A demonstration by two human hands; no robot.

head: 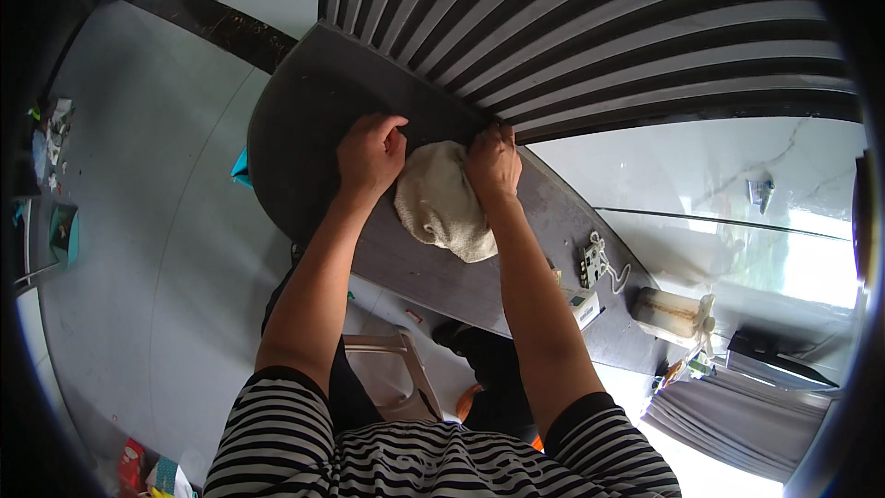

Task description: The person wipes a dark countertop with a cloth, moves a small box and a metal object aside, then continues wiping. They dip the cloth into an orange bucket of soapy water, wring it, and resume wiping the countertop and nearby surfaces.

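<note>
A crumpled beige towel cloth [446,204] lies on the dark grey tabletop [304,117] between my forearms. To its left is my left hand [373,155], fingers curled and the index finger partly stretched out. I see nothing between those fingers, though the palm side is hidden. My right hand [495,162] is at the cloth's upper right, its wrist side against or just over the cloth. Its bent fingertips reach the back of the table beside the slatted panel [484,76]. Whether they pinch something there is hidden.
Right of my right arm lie a metal lock body [592,261] with a white cord, a small white box [584,306] and a stained plastic container [667,315]. Under the table's front edge stands a beige plastic stool [408,366]. A turquoise bin [64,232] is at far left.
</note>
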